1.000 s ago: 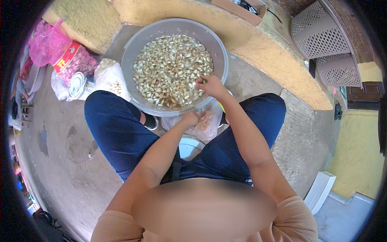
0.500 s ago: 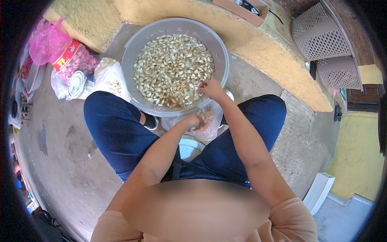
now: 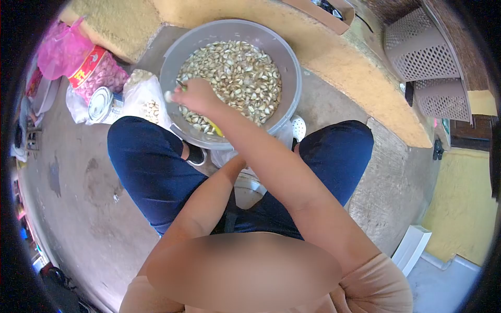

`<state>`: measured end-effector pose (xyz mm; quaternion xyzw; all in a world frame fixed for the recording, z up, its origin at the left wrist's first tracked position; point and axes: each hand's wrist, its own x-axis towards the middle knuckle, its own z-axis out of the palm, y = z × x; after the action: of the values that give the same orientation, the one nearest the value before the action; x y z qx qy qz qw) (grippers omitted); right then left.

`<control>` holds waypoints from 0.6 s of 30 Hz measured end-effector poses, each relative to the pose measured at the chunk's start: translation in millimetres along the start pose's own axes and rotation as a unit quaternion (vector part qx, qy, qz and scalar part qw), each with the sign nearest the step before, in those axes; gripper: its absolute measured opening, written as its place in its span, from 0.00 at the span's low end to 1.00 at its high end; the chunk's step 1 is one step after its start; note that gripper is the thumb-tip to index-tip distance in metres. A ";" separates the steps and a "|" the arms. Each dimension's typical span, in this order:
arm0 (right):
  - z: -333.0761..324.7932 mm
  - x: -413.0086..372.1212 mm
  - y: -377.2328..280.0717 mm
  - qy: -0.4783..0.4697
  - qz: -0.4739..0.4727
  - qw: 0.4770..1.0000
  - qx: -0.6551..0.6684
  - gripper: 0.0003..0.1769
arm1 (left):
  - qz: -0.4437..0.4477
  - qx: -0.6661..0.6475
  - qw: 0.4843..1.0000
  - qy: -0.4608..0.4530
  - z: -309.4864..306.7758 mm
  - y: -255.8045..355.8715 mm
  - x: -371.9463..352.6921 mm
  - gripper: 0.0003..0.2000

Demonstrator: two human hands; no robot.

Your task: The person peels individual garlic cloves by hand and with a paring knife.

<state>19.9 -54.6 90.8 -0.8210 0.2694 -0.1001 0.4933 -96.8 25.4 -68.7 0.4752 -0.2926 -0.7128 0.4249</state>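
Observation:
A wide grey tub (image 3: 289, 57) stands before my knees, filled with garlic cloves (image 3: 235, 68) that look wet. My right hand (image 3: 198, 95) is over its left part, closed on a slim dark object with a green bit that looks like a small knife (image 3: 180, 83). At its fingertips, near the tub's left rim, shows a small white peeled clove (image 3: 168, 96). My left hand (image 3: 241, 160) is low between my knees, below the tub's front rim; the right forearm covers its fingers. A yellow strip (image 3: 215, 128) shows among the cloves under the right wrist.
Left of the tub lies a white plastic bag (image 3: 140, 96) with pale cloves on it. Beside it are a can (image 3: 100, 106) and a pink mesh sack (image 3: 107, 78). A white bucket (image 3: 248, 190) sits between my thighs. Behind the tub runs a low yellow wall (image 3: 360, 94).
My right hand has swung left across the tub, from its right front edge to its left side. The right forearm now crosses over my left hand.

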 end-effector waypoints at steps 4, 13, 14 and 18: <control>-9.4 -1.6 -11.0 0.039 -0.013 0.999 0.028 0.18 | -0.059 0.034 0.997 0.033 2.2 21.4 -6.7 0.27; -109.2 -73.9 124.8 -0.192 0.039 0.916 -0.350 0.20 | -0.181 -0.015 0.978 0.102 -10.4 38.9 8.3 0.13; -115.3 -85.4 146.8 -0.237 0.064 0.902 -0.355 0.20 | -0.180 -0.025 0.978 0.104 -9.2 44.0 6.2 0.12; -118.9 -113.1 136.9 -0.272 0.131 0.908 -0.290 0.25 | -0.180 -0.077 0.974 0.116 -9.6 46.0 7.2 0.10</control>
<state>-172.7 -133.7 42.6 -0.8806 0.2470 0.2748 0.2967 -74.2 -2.7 -37.6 0.5653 -0.0955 -0.7381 0.3556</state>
